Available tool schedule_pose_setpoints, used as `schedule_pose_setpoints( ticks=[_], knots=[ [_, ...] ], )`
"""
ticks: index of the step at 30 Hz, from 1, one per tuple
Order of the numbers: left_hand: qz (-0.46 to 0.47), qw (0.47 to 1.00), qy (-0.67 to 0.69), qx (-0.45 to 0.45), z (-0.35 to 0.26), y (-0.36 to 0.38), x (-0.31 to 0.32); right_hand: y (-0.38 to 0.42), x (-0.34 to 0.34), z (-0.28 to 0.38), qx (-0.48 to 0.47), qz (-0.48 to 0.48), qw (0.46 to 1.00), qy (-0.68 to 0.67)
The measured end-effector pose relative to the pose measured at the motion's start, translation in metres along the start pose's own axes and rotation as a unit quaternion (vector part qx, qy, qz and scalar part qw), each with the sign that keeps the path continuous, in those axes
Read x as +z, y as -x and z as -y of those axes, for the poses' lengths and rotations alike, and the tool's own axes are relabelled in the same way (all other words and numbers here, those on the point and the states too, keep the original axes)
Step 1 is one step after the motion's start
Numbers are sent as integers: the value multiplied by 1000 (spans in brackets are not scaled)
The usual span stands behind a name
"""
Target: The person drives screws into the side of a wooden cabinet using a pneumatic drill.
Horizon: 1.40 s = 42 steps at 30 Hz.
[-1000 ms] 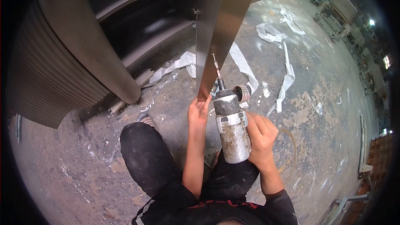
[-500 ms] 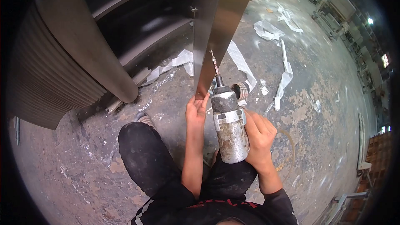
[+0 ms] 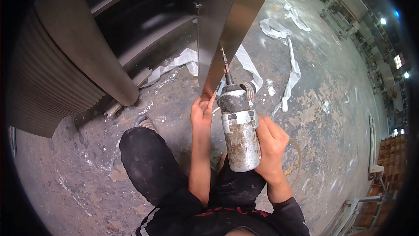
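Observation:
My right hand (image 3: 273,142) is closed round the grip of a worn silver pneumatic screwdriver (image 3: 241,140), its body scuffed and patched with white tape. The long bit (image 3: 225,61) points away from me and its tip meets the face of a tall brown metal panel (image 3: 235,31). At the panel's lower end, my left hand (image 3: 202,111) grips the bottom edge, fingers up against it and the thumb side toward the tool. Part of my right hand's grip is hidden behind the tool body.
A ribbed dark metal piece (image 3: 48,79) and a curved panel (image 3: 87,39) stand at left. White wrapping strips (image 3: 292,74) lie on the scuffed concrete floor (image 3: 323,135). A thin hose (image 3: 299,157) curves beside my right wrist. Metal racks (image 3: 355,6) line the far right.
The view has shifted a little, so the panel and floor strips sit slightly farther left and higher. Both hands keep their holds, and the bit stays at the panel face.

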<state>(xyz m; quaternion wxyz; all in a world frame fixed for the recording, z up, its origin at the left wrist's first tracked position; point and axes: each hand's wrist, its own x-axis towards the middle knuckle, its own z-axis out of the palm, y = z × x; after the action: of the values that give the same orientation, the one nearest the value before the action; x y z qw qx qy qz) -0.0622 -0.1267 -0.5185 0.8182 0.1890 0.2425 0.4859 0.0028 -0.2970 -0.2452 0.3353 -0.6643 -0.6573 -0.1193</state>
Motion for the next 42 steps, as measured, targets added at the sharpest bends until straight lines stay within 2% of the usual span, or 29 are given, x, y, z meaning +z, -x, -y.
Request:
schedule_pose_setpoints(
  ticks=[6,9,14,17,20,24,29,35,39,42],
  knots=[
    [-6,1000,9,3,6,-5,-5,-1,1,3,4,-2,1000,3],
    [-30,997,67,-15,3,-3,2,0,2,4,6,-3,1000,9],
    [-8,999,44,-4,6,-4,-1,-3,3,6,9,-12,1000,12],
    [-17,990,139,-12,0,5,12,-5,4,7,12,-16,1000,9],
    [-24,984,174,8,-3,13,23,-7,5,6,8,-20,1000,6],
    [-34,983,179,-6,-4,10,21,-8,7,5,4,-21,1000,4],
    [-66,970,219,-76,8,-14,-4,-8,8,4,2,-21,1000,2],
    [-43,984,169,-25,-7,8,21,-9,2,10,28,-13,999,-16],
    [-71,980,184,-10,-7,16,25,-12,0,14,38,-14,999,-32],
    [-93,974,201,-38,-9,6,20,-11,0,14,38,-8,999,-23]
  ],
)
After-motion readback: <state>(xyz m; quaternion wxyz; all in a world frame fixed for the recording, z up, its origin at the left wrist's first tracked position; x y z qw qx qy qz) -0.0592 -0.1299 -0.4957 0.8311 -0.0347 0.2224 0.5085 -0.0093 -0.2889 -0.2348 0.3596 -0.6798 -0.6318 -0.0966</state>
